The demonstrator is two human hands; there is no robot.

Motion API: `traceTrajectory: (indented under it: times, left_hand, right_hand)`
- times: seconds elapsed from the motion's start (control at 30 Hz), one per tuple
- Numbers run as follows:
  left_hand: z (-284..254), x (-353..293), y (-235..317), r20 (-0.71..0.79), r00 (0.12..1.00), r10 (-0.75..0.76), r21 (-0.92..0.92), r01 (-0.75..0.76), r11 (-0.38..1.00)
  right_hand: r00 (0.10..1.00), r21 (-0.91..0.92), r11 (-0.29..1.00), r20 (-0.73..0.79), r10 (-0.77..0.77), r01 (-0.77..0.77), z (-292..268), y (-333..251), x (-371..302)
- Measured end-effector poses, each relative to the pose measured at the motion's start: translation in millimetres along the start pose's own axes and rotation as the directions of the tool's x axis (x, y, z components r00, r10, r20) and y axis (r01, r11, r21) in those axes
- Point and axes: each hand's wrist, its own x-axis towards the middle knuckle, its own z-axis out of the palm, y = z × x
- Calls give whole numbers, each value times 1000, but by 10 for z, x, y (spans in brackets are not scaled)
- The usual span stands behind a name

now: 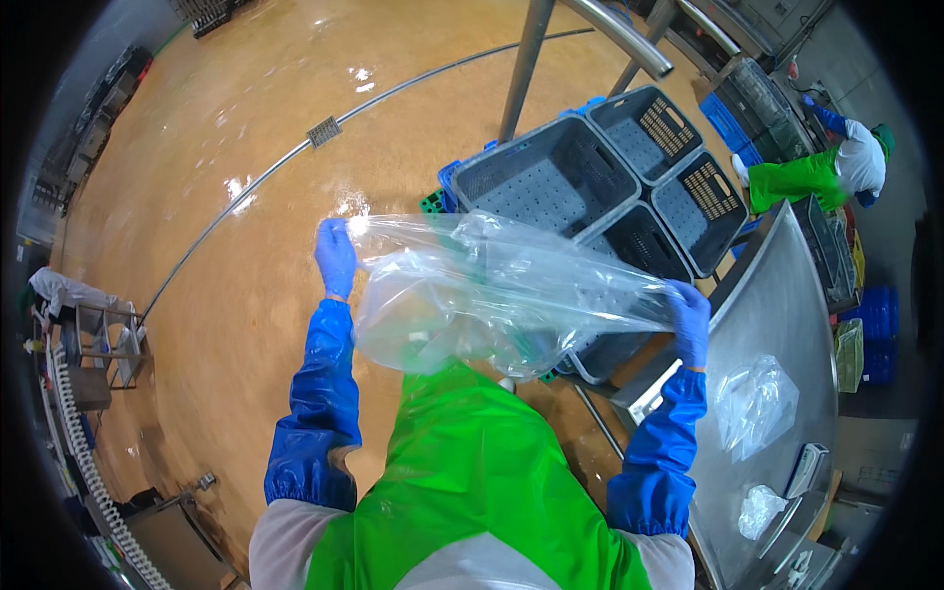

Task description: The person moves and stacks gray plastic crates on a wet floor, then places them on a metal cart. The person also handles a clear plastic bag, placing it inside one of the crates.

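A large clear plastic bag (472, 295) is stretched out between my two gloved hands in front of my green apron. My left hand (336, 258), in a blue glove, grips its left edge with closed fingers. At the other end my right hand (689, 323) is closed on the bag's right edge. Behind and partly beneath the film stand several dark grey crates (551, 177); those I can see into show bare perforated bottoms. The bag covers part of the nearest ones.
On my right is a steel table (728, 501) bearing a folded clear bag (757, 405) and a crumpled one (760, 511). Metal rails (619, 34) rise behind the crates. A co-worker (836, 167) bends at far right, another person (69, 290) at far left. A drain grate (323, 132) lies in the floor.
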Motion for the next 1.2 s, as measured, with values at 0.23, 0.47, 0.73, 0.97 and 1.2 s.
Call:
traceTrajectory:
  times: [0.23, 0.47, 0.73, 0.97, 1.2]
  left_hand:
    - [414, 1025, -86, 319, 935, 158, -295, -60, 954]
    - [1464, 1025, 1759, 589, 676, 443, -642, 58, 764]
    - [2427, 1399, 2526, 651, 676, 345, -691, 341, 637]
    - [2879, 1513, 2713, 816, 497, 294, -541, 480, 691]
    - [3250, 831, 3104, 870, 256, 422, -490, 558, 670]
  right_hand:
    - [969, -502, 857, -248, -12, -117, 46, 126, 364]
    - [913, -171, 901, 171, -372, 399, 2058, -1433, 206]
    - [995, -249, 963, 27, -98, 101, 1974, -937, -131]
    - [999, -254, 967, -25, -28, 21, 1571, -410, -584]
    - [857, -248, 965, -475, -199, 87, 1929, -824, 1087]
